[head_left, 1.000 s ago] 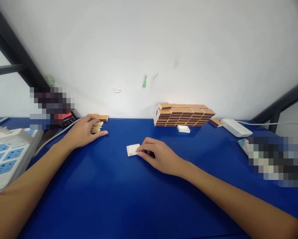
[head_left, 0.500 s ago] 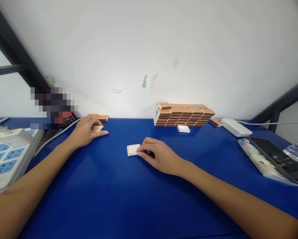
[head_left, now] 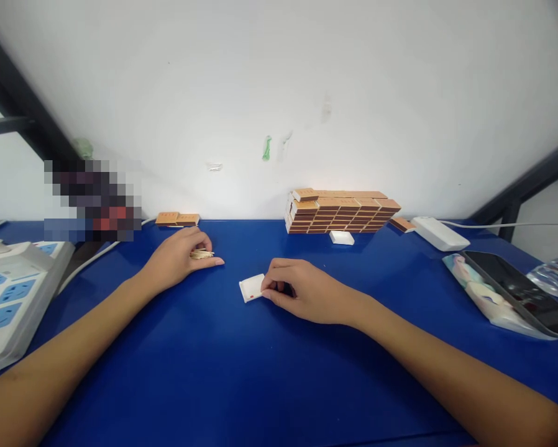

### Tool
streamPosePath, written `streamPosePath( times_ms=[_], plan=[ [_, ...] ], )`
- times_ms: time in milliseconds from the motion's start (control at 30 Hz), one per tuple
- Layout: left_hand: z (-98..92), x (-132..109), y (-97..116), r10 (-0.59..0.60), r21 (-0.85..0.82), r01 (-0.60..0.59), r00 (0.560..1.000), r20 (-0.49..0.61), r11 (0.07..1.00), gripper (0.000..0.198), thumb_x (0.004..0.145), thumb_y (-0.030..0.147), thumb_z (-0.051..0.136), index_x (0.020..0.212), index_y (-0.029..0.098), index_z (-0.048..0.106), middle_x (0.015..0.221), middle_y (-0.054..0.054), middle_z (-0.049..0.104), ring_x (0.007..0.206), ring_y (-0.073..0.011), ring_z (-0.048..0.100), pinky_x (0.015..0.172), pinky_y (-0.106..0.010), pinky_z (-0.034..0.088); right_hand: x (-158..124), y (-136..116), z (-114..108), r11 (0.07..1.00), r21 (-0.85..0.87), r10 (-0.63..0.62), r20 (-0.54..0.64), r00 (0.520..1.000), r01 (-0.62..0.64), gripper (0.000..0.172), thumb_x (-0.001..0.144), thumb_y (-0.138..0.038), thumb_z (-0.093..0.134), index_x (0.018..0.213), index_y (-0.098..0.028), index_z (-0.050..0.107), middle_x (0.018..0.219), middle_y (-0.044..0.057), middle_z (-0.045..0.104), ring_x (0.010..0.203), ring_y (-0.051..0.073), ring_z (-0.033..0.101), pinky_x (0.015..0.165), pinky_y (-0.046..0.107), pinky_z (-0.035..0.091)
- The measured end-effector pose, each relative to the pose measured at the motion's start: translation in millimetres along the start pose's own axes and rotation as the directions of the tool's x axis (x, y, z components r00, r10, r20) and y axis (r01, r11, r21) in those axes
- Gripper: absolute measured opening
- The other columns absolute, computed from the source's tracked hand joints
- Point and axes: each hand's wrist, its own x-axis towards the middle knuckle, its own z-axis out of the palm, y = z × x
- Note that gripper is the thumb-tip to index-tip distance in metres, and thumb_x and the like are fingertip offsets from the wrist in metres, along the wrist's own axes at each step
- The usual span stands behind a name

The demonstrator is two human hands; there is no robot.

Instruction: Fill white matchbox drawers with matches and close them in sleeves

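- While the left hand (head_left: pixel 180 257) pinches the matchsticks (head_left: pixel 202 254), hold their ends level.
- Steady the white tray (head_left: pixel 251 288), pinched by the right hand (head_left: pixel 304 292), without crushing it.

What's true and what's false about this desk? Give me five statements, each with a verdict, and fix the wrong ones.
1. The left hand holds matchsticks. True.
2. The right hand holds matchsticks too. False: its grip is on a small white tray.
3. A second white tray lies in front of the stacked matchboxes. True.
4. The stacked matchboxes stand left of the left hand. False: they stand to its right.
5. A dark phone lies right of both hands. True.
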Motion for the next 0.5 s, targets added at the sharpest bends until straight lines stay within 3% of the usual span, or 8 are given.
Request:
streamPosePath(
  times_ms=[133, 267, 400, 500],
  plan=[
    [10.7, -1.7, 26.0, 0.105, -0.038, -0.103, 0.992, 0.066, 0.994, 0.057, 0.091, 0.079, 0.066, 0.088, 0.022, 0.064, 0.093, -0.003, 0.063, 0.083, -0.0210, 0.059, 0.072, -0.032, 0.043, -4.4, -5.7, -12.1, 1.000, -0.006, 0.008, 0.068, 0.998, -0.008, 0.012, 0.099, -0.020, 0.067, 0.093, -0.022, 0.077, 0.090, 0.003, 0.068, 0.074, 0.015, 0.060, 0.065, 0.029, 0.047],
    [14.4, -3.4, 38.7, 0.133, -0.022, -0.131, 0.987, 0.092, 0.991, 0.060, 0.090, 0.082, 0.064, 0.091, 0.022, 0.065, 0.098, -0.005, 0.065, 0.088, -0.0232, 0.061, 0.075, -0.034, 0.046, -7.5, -10.3, -19.2, 0.998, 0.048, 0.025, 0.145, 0.989, -0.032, 0.011, 0.095, -0.018, 0.069, 0.090, -0.022, 0.077, 0.088, 0.002, 0.071, 0.072, 0.015, 0.062, 0.062, 0.028, 0.048],
    [6.6, -4.7, 41.6, 0.111, -0.043, -0.107, 0.987, 0.115, 0.993, 0.062, 0.091, 0.084, 0.062, 0.105, 0.024, 0.071, 0.109, -0.008, 0.071, 0.099, -0.0270, 0.065, 0.084, -0.038, 0.050, -8.2, -12.0, -19.1, 0.993, 0.108, 0.030, 0.146, 0.989, -0.046, 0.010, 0.093, -0.016, 0.070, 0.087, -0.022, 0.075, 0.084, 0.001, 0.072, 0.070, 0.014, 0.062, 0.060, 0.027, 0.047],
    [-4.9, -8.5, 48.2, 0.086, -0.041, -0.083, 0.994, 0.074, 0.996, 0.060, 0.095, 0.081, 0.057, 0.111, 0.025, 0.073, 0.115, -0.009, 0.073, 0.106, -0.0292, 0.066, 0.089, -0.041, 0.052, -8.1, -12.3, -16.0, 0.996, 0.080, 0.024, 0.116, 0.993, -0.034, 0.011, 0.094, -0.017, 0.069, 0.087, -0.022, 0.075, 0.078, 0.000, 0.069, 0.065, 0.014, 0.058, 0.058, 0.028, 0.044]
  ],
)
